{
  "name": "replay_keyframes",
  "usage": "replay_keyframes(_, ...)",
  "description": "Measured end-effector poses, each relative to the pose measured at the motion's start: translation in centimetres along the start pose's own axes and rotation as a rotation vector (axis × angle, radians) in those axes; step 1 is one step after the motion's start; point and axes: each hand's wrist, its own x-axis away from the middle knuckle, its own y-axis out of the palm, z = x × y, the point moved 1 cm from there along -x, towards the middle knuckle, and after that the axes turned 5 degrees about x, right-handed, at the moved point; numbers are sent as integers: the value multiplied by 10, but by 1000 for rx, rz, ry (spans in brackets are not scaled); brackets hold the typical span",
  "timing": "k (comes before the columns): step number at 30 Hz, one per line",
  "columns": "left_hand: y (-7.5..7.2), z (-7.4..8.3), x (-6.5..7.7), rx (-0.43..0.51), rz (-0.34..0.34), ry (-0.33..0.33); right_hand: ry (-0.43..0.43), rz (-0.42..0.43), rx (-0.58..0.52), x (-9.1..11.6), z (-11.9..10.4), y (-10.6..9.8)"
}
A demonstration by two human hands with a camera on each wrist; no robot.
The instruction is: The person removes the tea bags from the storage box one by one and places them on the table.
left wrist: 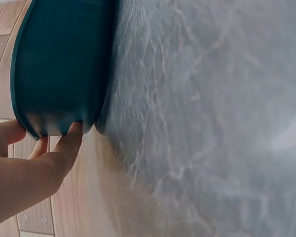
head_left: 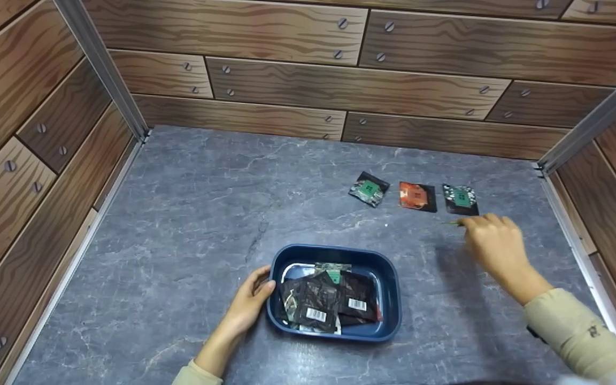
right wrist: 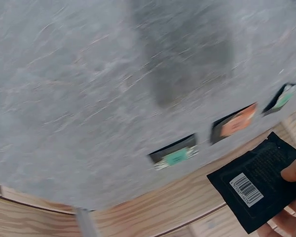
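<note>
My left hand (head_left: 249, 299) holds the left end of a blue plastic bin (head_left: 398, 299), its thumb at the rim and its fingers against the outer wall in the left wrist view. Inside lie several sachets (head_left: 318, 299), mostly black backs with barcodes. Raised at the right, my right hand (head_left: 495, 243) pinches a black sachet (right wrist: 259, 182) by one edge, the barcode side toward the wrist camera; from the head it shows only as a thin edge. Just beyond, three sachets lie in a row: green-labelled (head_left: 369, 189), orange (head_left: 417, 197) and green-labelled (head_left: 460, 199).
The grey marbled tabletop (head_left: 190, 214) is bounded by wood-plank-patterned panels (head_left: 286, 80) at the back and both sides. Metal posts (head_left: 107, 69) stand in the corners. A shadow of the right arm falls right of the bin.
</note>
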Motion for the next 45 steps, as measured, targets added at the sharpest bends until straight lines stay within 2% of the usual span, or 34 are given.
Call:
replay_keyframes(14,0,0,-1,-13,9,-17,268,-79,63,29,65,31)
replay_keyframes(20,0,1,-1,-15,1,-16,311,-53,92,40,82,49)
replay_keyframes(30,-2,0,0,1,0,-16,373,-79,89,52,96,73)
replay_keyframes(38,-3,-1,0,11,6,-19,468,-253,53,46,105,80)
replay_keyframes(45,-2,0,-1,16,6,-19,512,-365,41,41,108,92)
